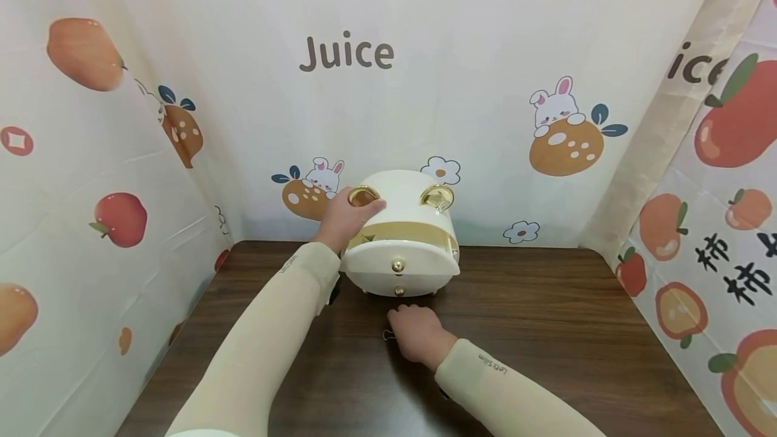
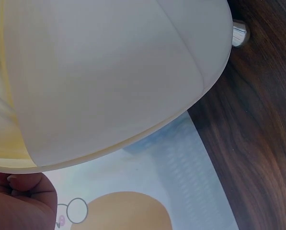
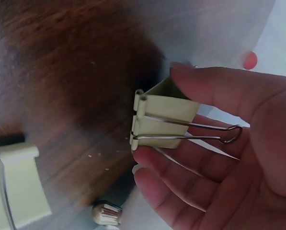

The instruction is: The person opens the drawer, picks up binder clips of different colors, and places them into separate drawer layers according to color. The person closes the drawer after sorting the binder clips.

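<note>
A white rounded drawer box [image 1: 403, 197] with two gold rings on top stands at the back of the table. Its upper drawer [image 1: 370, 263] is pulled out, while the lower drawer [image 1: 370, 280] looks closed. My left hand [image 1: 346, 218] grips the box's upper left side by one gold ring, thumb over the top; curled fingers show at the box's edge in the left wrist view. In front of the box, my right hand [image 1: 419, 332] pinches a pale yellow binder clip [image 3: 166, 117] between thumb and fingers. A second binder clip [image 3: 23, 184] lies on the table nearby.
The dark wood table [image 1: 534, 329] is backed by a fruit-print curtain [image 1: 485, 86], which also hangs at both sides. Short metallic feet [image 2: 240, 33] hold the box off the tabletop. Gold knobs [image 1: 398, 266] stick out from the drawer fronts.
</note>
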`<state>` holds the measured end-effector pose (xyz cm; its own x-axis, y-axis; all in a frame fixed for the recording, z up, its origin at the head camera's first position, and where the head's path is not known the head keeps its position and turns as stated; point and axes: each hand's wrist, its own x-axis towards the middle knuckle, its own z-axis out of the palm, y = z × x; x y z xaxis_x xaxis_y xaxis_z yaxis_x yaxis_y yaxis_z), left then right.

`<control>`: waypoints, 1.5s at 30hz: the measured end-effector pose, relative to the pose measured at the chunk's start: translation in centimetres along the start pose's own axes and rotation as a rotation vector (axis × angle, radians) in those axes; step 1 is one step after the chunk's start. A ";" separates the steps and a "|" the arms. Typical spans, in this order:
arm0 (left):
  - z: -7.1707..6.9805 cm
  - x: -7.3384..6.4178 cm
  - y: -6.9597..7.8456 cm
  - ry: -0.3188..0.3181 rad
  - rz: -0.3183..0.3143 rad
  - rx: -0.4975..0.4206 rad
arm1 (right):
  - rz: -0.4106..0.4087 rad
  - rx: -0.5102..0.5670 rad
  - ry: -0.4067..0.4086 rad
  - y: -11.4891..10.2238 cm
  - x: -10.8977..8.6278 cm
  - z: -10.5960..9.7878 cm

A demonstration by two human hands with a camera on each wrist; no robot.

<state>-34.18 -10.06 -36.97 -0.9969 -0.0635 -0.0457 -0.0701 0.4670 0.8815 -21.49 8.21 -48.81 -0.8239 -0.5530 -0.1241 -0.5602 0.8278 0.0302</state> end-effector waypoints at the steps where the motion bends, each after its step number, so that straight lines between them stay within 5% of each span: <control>1: 0.0 0.0 0.0 -0.002 -0.003 0.001 | -0.004 0.010 0.003 0.0 0.0 -0.1; 10: 0.1 0.0 -0.1 -0.002 -0.004 -0.001 | -0.069 0.191 0.087 -0.2 -0.8 -2.4; 18: 0.1 0.2 -0.2 0.001 0.015 -0.014 | -0.133 0.214 0.174 -0.7 -2.3 -6.8; 29: 0.1 0.0 -0.4 0.012 0.046 -0.006 | -0.224 0.407 0.258 -0.1 -3.6 -12.3; 38: 0.2 0.2 -0.4 0.010 0.055 -0.002 | -0.150 0.398 0.366 1.5 -4.7 -17.1; 45: 0.1 0.2 -0.4 -0.004 0.040 -0.011 | 0.035 0.472 0.389 3.4 -4.0 -19.5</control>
<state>-34.36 -10.16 -37.40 -0.9991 -0.0412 -0.0118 -0.0295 0.4592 0.8879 -21.80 11.43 -28.91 -0.8617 -0.4452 0.2434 -0.5074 0.7492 -0.4258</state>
